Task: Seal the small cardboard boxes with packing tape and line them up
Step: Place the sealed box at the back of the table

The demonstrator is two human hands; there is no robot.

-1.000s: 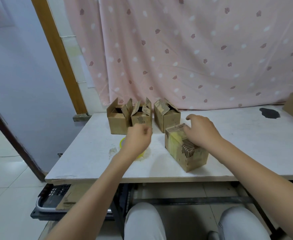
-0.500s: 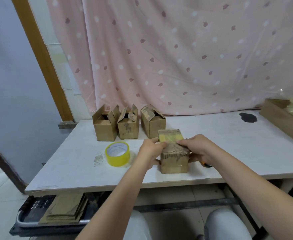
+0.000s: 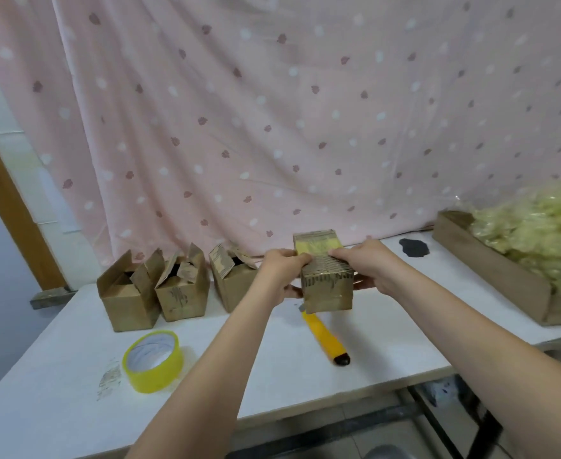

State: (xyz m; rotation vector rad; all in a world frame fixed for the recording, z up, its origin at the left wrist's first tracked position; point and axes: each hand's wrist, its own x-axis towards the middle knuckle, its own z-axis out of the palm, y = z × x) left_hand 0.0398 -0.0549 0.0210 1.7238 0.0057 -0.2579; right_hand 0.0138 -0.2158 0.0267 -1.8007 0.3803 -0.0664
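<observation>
Both hands gripped one small brown cardboard box sealed with yellowish tape (image 3: 326, 279): the left hand (image 3: 284, 271) clasped its left side, fingers curled over the top edge, and the right hand (image 3: 367, 268) clasped its right side the same way. Just below the hands a yellow utility knife with a black end (image 3: 325, 339) lay on the white table (image 3: 74, 376). Left of the left hand stood three open-flapped brown cardboard boxes (image 3: 179, 288) in a row, and nearer, a roll of yellow packing tape (image 3: 153, 359).
</observation>
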